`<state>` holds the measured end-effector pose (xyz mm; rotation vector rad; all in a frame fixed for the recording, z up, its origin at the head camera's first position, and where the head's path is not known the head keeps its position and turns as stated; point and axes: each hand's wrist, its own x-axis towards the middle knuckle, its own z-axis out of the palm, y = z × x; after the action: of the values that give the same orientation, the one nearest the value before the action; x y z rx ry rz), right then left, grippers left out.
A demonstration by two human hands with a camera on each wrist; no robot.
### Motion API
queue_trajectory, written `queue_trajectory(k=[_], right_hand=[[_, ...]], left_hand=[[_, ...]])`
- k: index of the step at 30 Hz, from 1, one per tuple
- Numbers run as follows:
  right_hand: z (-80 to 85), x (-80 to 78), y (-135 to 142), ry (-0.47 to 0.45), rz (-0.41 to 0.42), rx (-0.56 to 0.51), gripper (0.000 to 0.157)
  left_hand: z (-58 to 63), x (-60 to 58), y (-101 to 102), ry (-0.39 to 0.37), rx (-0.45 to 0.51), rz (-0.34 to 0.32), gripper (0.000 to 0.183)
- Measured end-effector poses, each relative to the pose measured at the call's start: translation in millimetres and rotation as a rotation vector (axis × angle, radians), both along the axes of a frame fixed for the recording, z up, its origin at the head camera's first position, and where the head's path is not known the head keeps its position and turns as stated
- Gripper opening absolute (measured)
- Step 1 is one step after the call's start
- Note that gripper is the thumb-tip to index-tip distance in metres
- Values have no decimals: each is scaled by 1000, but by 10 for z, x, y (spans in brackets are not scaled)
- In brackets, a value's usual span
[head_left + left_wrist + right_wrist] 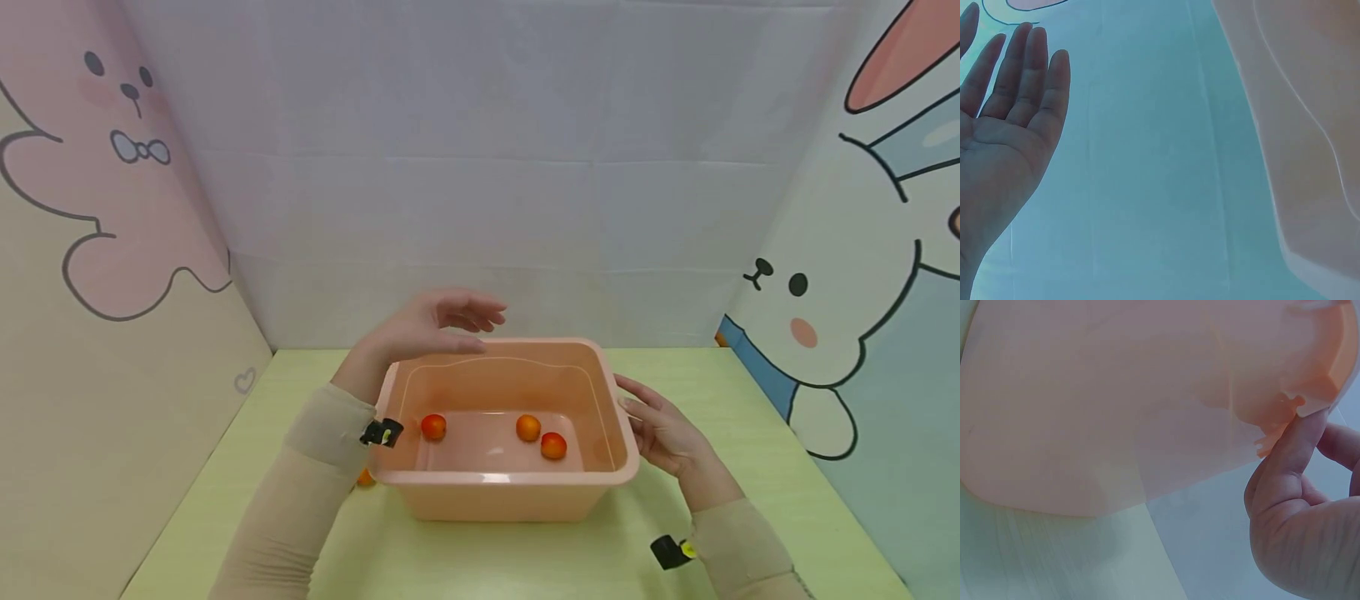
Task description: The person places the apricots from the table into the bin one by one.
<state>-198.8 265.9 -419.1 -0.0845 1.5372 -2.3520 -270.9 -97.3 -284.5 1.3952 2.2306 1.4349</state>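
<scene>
Three small orange-red fruits lie loose in the peach plastic tub [495, 502], which stands around the middle of the worktop [465, 567]. The right hand [663, 429] pinches the tub's right rim between thumb and fingers; the left hand [438, 325] is above the far left rim, fingers loosely spread, holding nothing. With a hold on one side only, a lift or hard pull could tip or swing the tub, and the round fruits would probably roll to the low side. The rim looks smooth, so a light pinch could slip. A shove leftward, or a low sweep of the left forearm, might knock the stray fruit [365, 478] outside the tub, as it is partly hidden behind that sleeve.

Counted: one tub; four fruits in sight, one at left [433, 427], two close together at right [528, 427] [553, 446], one outside; two hands; two wrist cameras [382, 432] [671, 552].
</scene>
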Motion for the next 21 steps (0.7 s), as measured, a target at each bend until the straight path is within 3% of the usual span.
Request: queue_trajectory(k=[5,12,17,21], right_hand=[[-3,0,6,-6,-9,-2,26],[-12,-4,6,-8,-9,1,26],[-18,-7,8,-2,-7,-1,26],[-22,-12,12,2,-7,0,26]], left_hand=[[73,72,-168,39,34,20,52],[136,143,-445,81,77,121,50],[126,200,-666,116,101,190,51],[93,241,-844,123,153,207,50]])
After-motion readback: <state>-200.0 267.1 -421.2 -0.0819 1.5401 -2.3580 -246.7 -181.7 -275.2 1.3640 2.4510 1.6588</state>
